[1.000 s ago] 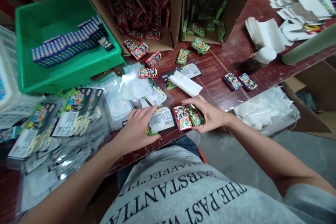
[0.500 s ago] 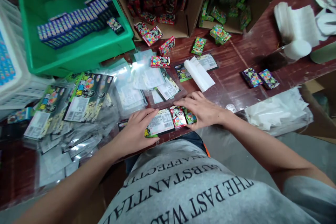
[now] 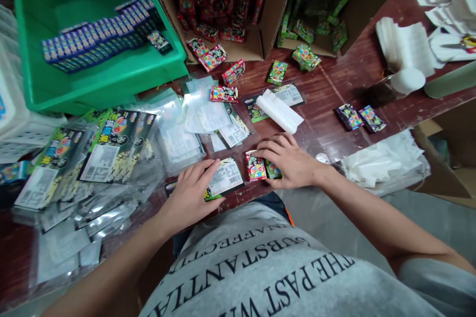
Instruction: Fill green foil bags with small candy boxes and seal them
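My left hand [image 3: 194, 189] lies over a printed card [image 3: 227, 178] with a white barcode label, its fingers along the far edge and its thumb at the near edge. Part of the card is hidden beneath the palm. Just right of the card, a small red candy box [image 3: 256, 166] stands beside a small green candy box [image 3: 273, 170]. My right hand [image 3: 288, 159] is curled round the green box, fingers behind and thumb in front, covering much of it. The fingertips reach the red box's far edge.
Printed cards in clear bags [image 3: 111, 146] pile up at left. Behind stand a green bin [image 3: 111, 81] of blue boxes and cardboard cartons [image 3: 238, 52] of red and green boxes. A folded white paper [image 3: 279, 110], two purple boxes [image 3: 360, 117] and a white-capped bottle [image 3: 408, 80] lie rightward.
My right hand has drawn the red and green boxes slightly right, so a narrow gap shows between them and the card. My left hand stays on the card. The whole view has shifted a little.
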Tool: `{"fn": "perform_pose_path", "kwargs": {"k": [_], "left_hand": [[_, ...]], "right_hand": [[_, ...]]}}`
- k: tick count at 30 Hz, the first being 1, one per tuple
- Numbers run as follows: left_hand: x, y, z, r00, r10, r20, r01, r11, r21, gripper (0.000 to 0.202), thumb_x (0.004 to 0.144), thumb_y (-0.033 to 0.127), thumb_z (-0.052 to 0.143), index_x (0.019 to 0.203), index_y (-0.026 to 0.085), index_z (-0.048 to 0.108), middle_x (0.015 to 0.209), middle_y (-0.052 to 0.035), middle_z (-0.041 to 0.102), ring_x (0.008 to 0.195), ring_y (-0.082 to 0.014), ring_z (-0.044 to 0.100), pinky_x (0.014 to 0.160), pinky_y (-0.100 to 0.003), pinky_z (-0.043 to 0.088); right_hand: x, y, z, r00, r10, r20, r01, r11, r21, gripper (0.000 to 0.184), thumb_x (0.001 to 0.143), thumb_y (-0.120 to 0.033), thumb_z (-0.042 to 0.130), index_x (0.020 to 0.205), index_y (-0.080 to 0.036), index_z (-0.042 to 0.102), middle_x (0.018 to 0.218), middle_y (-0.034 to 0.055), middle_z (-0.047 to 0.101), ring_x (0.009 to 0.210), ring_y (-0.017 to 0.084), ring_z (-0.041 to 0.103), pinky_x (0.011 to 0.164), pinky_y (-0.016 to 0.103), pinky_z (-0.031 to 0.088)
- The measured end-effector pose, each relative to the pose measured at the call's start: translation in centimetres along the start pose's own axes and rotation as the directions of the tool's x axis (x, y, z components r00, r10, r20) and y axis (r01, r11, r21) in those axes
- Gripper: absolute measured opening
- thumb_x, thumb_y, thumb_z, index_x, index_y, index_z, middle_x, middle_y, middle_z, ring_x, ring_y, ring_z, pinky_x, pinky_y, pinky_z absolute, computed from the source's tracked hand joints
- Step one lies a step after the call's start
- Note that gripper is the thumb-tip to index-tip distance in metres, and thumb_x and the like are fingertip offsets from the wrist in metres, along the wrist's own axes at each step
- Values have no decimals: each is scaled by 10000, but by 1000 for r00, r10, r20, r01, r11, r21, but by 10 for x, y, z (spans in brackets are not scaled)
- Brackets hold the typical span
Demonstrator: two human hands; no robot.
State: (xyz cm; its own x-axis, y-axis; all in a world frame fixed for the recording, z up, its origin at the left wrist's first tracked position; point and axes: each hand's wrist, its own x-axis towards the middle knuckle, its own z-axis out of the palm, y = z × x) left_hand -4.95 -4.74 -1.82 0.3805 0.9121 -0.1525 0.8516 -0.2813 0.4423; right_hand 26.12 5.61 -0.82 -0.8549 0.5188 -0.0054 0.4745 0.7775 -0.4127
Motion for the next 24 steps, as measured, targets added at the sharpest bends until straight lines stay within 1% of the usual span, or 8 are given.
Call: {"fn": "perform_pose_path", "kwargs": {"k": [3,6,8,10,12,15,19,24], "left_hand": [[1,2,-3,1000,15,24,-15,1000,20,838,878,364,695,1602,259,287,1484,-152,486,1345,-375,476,1119,-559,402],[-1,5,-7,1000,11,28,-11,1000,14,831,873,348,693,1594,253,292,1472,-157,482,1340,-373,482,1118,-561,410],[-6,7,-10,1000,-15,2,15,1000,-11,828,875,339,690,1593,265,285,1475,-148,471,1355,-361,478,1136,-549,408],[-13,10,-14,998,-48,-28,46,997,-68,834,884,345,686,1601,287,264,1502,-132,443,1396,-344,454,1175,-529,389],[-20,13,-18,995,-84,-46,76,985,-154,848,888,359,692,1608,306,248,1541,-114,404,1443,-323,423,1215,-500,366],[-26,15,-25,993,-106,-44,92,964,-250,864,874,352,714,1607,321,258,1568,-98,377,1465,-309,416,1234,-473,360],[-25,13,-29,998,-69,-14,63,965,-255,878,858,331,734,1602,341,268,1560,-94,391,1449,-309,444,1221,-481,386],[-21,9,-26,1000,-3,-31,-3,980,-200,900,865,298,712,1619,356,225,1553,-100,400,1449,-320,438,1216,-505,391]], "right_hand": [[6,-13,-3,1000,17,-9,-17,999,-34,786,810,-599,729,1397,-113,538,1564,220,447,1362,444,396,1126,625,297],[19,-23,-1,1000,7,30,-9,999,49,721,841,-432,755,1427,-104,491,1436,235,543,1260,417,502,1040,606,428],[23,-25,-2,1000,-4,-16,8,976,216,745,832,-323,761,1475,-157,424,1378,200,553,1260,381,524,1049,585,468],[22,-25,-3,992,4,-128,55,887,458,794,816,-307,775,1493,-226,366,1415,169,487,1314,340,511,1104,545,474],[17,-23,-4,981,23,-195,115,737,666,804,816,-303,780,1487,-276,338,1467,143,407,1350,298,503,1145,491,472],[12,-17,-9,985,-16,-172,145,614,776,792,813,-286,790,1474,-294,353,1483,124,361,1355,265,507,1161,455,473],[16,-12,-18,979,-128,-159,201,723,660,729,793,-242,802,1424,-267,437,1390,117,445,1356,268,480,1156,465,459],[22,-10,-21,975,-183,-127,223,798,560,708,819,-327,799,1428,-263,444,1401,128,480,1361,278,469,1146,473,438]]}}
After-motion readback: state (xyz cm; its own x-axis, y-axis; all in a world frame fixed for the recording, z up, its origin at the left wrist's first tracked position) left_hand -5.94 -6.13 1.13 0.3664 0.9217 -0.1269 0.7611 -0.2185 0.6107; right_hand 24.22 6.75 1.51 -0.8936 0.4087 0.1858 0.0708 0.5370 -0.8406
